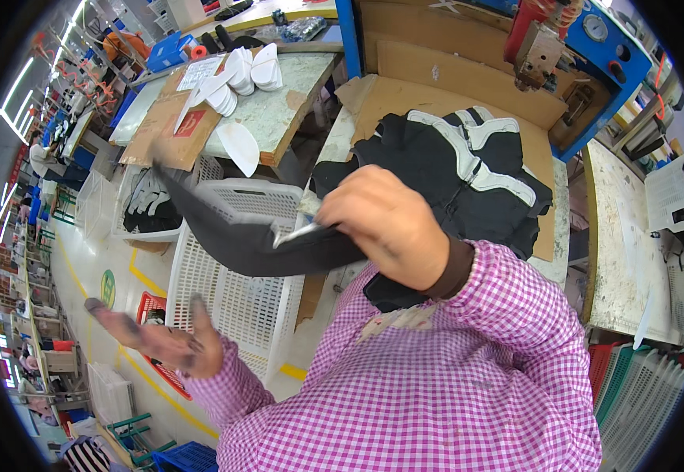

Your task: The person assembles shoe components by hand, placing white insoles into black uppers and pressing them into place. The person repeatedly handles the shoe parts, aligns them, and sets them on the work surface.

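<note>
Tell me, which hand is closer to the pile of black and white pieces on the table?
The right hand. It sits just in front of the pile of black and white pieces, gripping a dark curved piece. The left hand is open, far lower left, over the floor.

the fabric piece (255,236) hangs from the right hand (385,224), above the basket (235,303); the left hand (165,342) is lower left. cut pieces (468,169) lie on the table (558,267) behind.

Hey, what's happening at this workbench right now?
A person in a pink checked shirt holds a long dark piece of material in the right hand, raised over a white plastic basket. The left hand is open and empty, lower down. A pile of black and white pieces lies on the bench.
</note>
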Tool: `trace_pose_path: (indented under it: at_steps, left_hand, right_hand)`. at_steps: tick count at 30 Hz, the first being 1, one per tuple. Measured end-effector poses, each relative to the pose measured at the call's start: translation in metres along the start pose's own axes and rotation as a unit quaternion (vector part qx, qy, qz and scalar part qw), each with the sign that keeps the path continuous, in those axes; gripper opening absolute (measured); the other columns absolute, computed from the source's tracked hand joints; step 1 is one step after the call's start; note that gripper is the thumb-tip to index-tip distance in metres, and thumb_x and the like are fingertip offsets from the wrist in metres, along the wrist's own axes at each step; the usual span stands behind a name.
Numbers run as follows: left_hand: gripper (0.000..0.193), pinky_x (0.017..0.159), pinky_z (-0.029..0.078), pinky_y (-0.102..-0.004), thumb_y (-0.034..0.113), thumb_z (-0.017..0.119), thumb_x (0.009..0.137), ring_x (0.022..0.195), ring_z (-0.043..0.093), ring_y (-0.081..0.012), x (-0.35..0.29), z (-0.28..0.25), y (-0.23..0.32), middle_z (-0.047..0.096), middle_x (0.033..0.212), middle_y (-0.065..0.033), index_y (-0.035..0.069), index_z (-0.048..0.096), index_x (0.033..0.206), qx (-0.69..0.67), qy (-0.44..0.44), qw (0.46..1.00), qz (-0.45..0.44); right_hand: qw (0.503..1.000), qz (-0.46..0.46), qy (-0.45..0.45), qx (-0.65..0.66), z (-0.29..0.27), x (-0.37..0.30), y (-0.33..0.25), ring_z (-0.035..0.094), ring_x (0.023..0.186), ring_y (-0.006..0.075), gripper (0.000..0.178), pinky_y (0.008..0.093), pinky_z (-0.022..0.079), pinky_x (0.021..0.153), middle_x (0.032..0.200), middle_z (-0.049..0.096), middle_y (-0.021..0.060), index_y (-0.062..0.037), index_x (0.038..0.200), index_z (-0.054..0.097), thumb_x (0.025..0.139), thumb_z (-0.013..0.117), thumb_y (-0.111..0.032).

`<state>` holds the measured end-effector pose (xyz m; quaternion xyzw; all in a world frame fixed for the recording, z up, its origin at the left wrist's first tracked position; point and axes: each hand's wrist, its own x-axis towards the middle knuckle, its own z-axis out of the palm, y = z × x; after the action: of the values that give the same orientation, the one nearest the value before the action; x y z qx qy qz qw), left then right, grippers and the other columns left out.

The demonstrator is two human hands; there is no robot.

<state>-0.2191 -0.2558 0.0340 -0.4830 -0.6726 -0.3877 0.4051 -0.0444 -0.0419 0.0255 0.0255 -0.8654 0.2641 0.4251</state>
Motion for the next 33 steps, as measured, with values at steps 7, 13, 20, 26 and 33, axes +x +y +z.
trace_pose_path:
  at_steps: [7,13,20,26,33]
  left_hand:
    - [0.048,0.093,0.038,-0.0422,0.004,0.072,0.065,0.099,0.058,-0.0263,0.010,-0.027,-0.007,0.064,0.104,-0.0101,0.001,0.061,0.112,0.034,-0.532,0.843,-0.068]
    - [0.019,0.058,0.040,-0.0288,-0.002,0.067,0.073,0.060,0.050,-0.0123,-0.062,-0.037,-0.145,0.055,0.066,0.0007,-0.004,0.065,0.091,-0.129,-0.416,0.747,-0.503]
    - [0.022,0.057,0.044,-0.0315,0.015,0.070,0.074,0.055,0.053,-0.0184,-0.186,0.063,-0.307,0.062,0.061,-0.0104,-0.002,0.061,0.065,0.035,-0.436,0.751,-0.494]
    - [0.029,0.075,0.050,-0.0462,0.021,0.067,0.077,0.085,0.064,-0.0400,-0.228,0.226,-0.299,0.066,0.088,-0.0256,-0.007,0.066,0.086,0.271,-0.451,0.740,-0.419]
    - [0.041,0.071,0.054,-0.0434,0.024,0.056,0.090,0.078,0.065,-0.0322,-0.227,0.327,-0.270,0.063,0.102,-0.0272,-0.009,0.053,0.113,-0.077,-0.278,0.612,-0.736]
  right_hand:
    - [0.979,-0.151,-0.099,-0.094,0.044,0.005,-0.030,0.054,0.106,0.0228,0.028,0.0339,0.041,0.082,0.112,0.057,0.0084,-0.0126,0.106,0.057,0.078,0.057,-0.012]
    - [0.969,-0.059,-0.083,-0.225,-0.004,-0.016,-0.001,0.046,0.126,0.0274,0.045,0.0369,0.037,0.096,0.137,0.048,0.0148,-0.0153,0.123,0.057,0.078,0.061,-0.011]
    - [0.942,0.107,-0.085,-0.305,-0.072,-0.068,0.026,0.053,0.116,0.0339,0.049,0.0391,0.043,0.088,0.128,0.055,0.0181,-0.0029,0.113,0.061,0.066,0.071,0.000]
    - [0.901,0.172,-0.110,-0.382,-0.094,-0.091,0.017,0.054,0.113,0.0342,0.038,0.0404,0.043,0.083,0.122,0.058,0.0183,-0.0019,0.107,0.063,0.069,0.068,0.000]
    - [0.880,0.208,-0.107,-0.413,-0.102,-0.110,0.019,0.059,0.105,0.0268,0.033,0.0340,0.044,0.077,0.124,0.058,0.0155,-0.0050,0.106,0.064,0.073,0.065,-0.001]
